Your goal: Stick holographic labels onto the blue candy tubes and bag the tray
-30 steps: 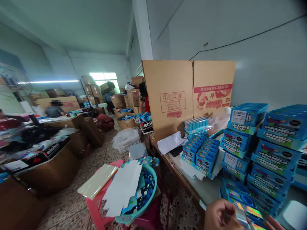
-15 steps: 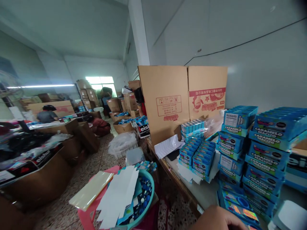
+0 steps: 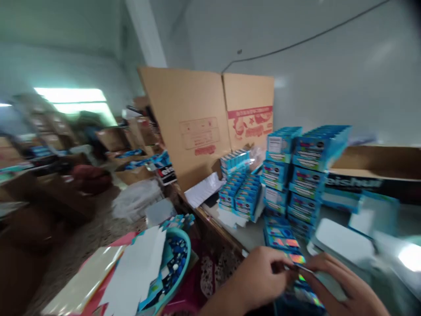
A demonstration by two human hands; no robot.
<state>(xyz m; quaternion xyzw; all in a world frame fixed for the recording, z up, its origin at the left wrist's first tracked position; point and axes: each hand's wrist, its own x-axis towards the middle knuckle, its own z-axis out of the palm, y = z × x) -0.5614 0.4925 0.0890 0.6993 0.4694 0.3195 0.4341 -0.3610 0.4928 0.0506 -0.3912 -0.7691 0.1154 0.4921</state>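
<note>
My left hand (image 3: 258, 274) and my right hand (image 3: 347, 283) meet low in the head view, over the table's near edge. Both have their fingers closed in a pinch around a thin, pale-edged piece (image 3: 304, 268); it is blurred and its kind does not show. Just under and behind the fingers lies a row of blue boxes (image 3: 278, 230), some with shiny rainbow stickers (image 3: 295, 258). Behind that row rise stacks of blue display boxes (image 3: 308, 175), with lettering too blurred to read. A white plastic lid or container (image 3: 342, 241) sits beyond my right hand.
More small blue boxes (image 3: 248, 193) stand in rows by a folded paper (image 3: 204, 189). A tall cardboard sheet (image 3: 187, 101) screens the table's far end. Left of the table, a turquoise basin (image 3: 186, 259) holds blue-and-white pieces, with white card sheets (image 3: 134, 272) across it.
The view has swung right, so the scene has shifted left and blurred. Both hands are now in view, pinching together, where only part of one hand showed before.
</note>
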